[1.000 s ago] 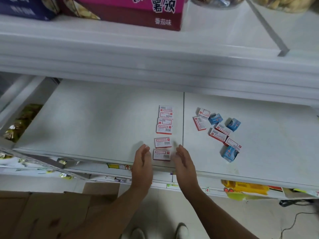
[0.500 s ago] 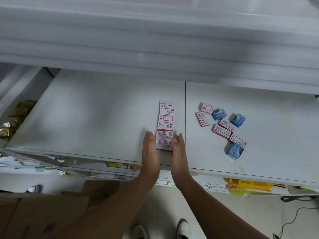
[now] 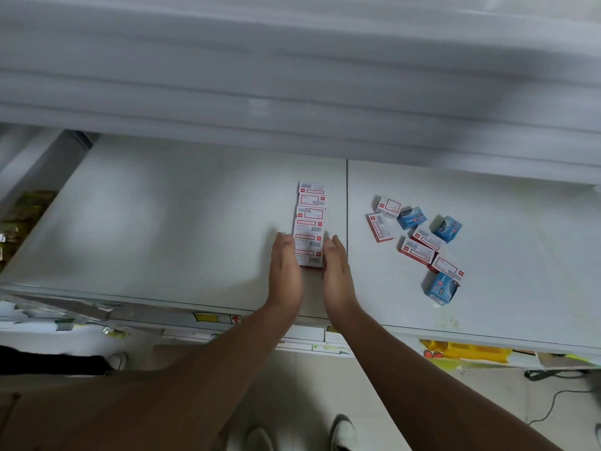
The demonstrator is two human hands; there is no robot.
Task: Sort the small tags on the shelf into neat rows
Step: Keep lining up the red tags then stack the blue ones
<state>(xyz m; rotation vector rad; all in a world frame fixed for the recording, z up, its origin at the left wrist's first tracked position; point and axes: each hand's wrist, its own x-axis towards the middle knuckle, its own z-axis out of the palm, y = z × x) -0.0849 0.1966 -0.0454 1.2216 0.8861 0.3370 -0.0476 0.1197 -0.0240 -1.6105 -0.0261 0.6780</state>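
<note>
A straight column of several small white-and-red tags (image 3: 310, 219) lies on the white shelf (image 3: 162, 229), just left of the seam between two shelf panels. My left hand (image 3: 286, 268) is flat and upright against the column's left side. My right hand (image 3: 336, 265) presses flat against its right side, so the nearest tags sit squeezed between both palms. To the right, a loose scatter of white-and-red tags (image 3: 418, 250) and three blue tags (image 3: 411, 218) lies at mixed angles.
An upper shelf edge (image 3: 292, 92) overhangs the back of the work area. The shelf's front lip (image 3: 214, 317) carries price labels. Packaged goods (image 3: 19, 219) sit at the far left, a cardboard box (image 3: 97, 411) and my shoes are below on the floor.
Both hands slid forward from the shelf's front edge and closed in on the column. The two nearest tags, earlier apart from the rest, now sit tight against the others.
</note>
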